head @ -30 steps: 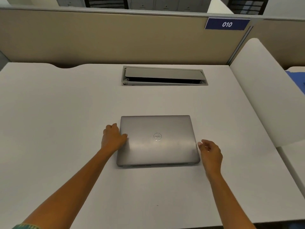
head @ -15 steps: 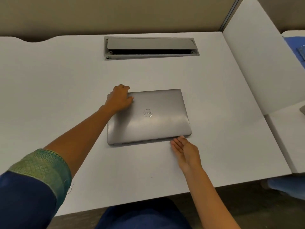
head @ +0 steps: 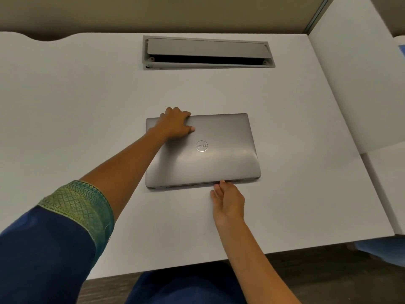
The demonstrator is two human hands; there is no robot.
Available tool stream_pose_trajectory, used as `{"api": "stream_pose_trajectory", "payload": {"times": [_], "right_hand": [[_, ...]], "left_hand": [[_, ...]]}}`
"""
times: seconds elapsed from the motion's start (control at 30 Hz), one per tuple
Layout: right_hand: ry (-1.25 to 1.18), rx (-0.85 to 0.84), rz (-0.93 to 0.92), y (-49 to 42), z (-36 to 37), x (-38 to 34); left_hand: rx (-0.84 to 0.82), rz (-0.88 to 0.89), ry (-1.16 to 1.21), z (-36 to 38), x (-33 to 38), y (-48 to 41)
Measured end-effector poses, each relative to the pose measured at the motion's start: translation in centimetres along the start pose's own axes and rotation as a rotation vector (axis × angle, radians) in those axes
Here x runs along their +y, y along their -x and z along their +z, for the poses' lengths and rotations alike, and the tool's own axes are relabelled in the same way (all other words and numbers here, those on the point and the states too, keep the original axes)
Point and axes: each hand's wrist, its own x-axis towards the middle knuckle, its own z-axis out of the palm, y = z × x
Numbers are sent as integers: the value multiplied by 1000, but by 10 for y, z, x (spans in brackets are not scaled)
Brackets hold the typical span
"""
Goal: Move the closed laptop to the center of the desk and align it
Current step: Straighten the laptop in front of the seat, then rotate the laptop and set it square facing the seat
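A closed grey laptop (head: 219, 159) with a round logo lies flat near the middle of the white desk (head: 76, 102). My left hand (head: 175, 125) rests on its far left corner, fingers curled over the back edge and thumb flat on the lid. My right hand (head: 228, 200) lies on the desk with fingers straight, their tips touching the laptop's near edge right of its middle. The laptop's sides run nearly parallel to the desk's front edge.
A grey cable hatch (head: 208, 52) with its flap open is set into the desk behind the laptop. A beige partition (head: 153, 12) closes the back, a white divider panel (head: 359, 84) the right side. A neighbouring desk (head: 390, 185) adjoins at right.
My left hand has slid from the laptop's left side to its far left corner. My right hand has moved from the right side to the near edge. The camera has tilted down.
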Motion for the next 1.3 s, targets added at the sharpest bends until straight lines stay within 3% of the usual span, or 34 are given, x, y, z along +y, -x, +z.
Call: {"api": "stream_pose_trajectory", "payload": {"times": [0.27,0.5,0.77,1.03,1.3], "right_hand": [[49,-16,-77,-20,21,-28],[363,-63,-125,-46,52,-86],[766,-128,-170,-80,80,-132],[926,-163,-193,-96,87,-137],[862,-184,-222,-87,81,-133]], "left_hand": [[-10,-187,186,-1,-16,19],[-17,-408,568,9,-27,52],[-37,-503,1042,31,-22,86],[-23,-517,1069,42,-18,93],[7,-479,890,46,-25,96]]}}
